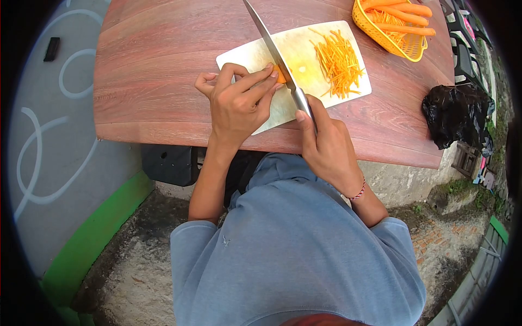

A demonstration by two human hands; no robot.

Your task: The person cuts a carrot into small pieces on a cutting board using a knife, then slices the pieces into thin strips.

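My right hand (326, 144) is closed round the handle of a large knife (276, 53), whose blade points up and to the left over the white cutting board (223, 58). Just left of the blade, the fingertips of my left hand (239, 98) press on a small orange carrot piece (280, 75), partly hidden by the fingers. The blade is right beside that piece. A pile of thin carrot strips (338, 64) lies on the right part of the board, and the board's middle is wet and stained orange.
A yellow basket (380, 41) with several whole carrots (405, 28) and some shreds stands at the table's back right. Black plastic (454, 114) hangs at the right edge of the wooden table (147, 81). Dark chairs (465, 54) stand beyond, and a black seat (169, 163) is below left.
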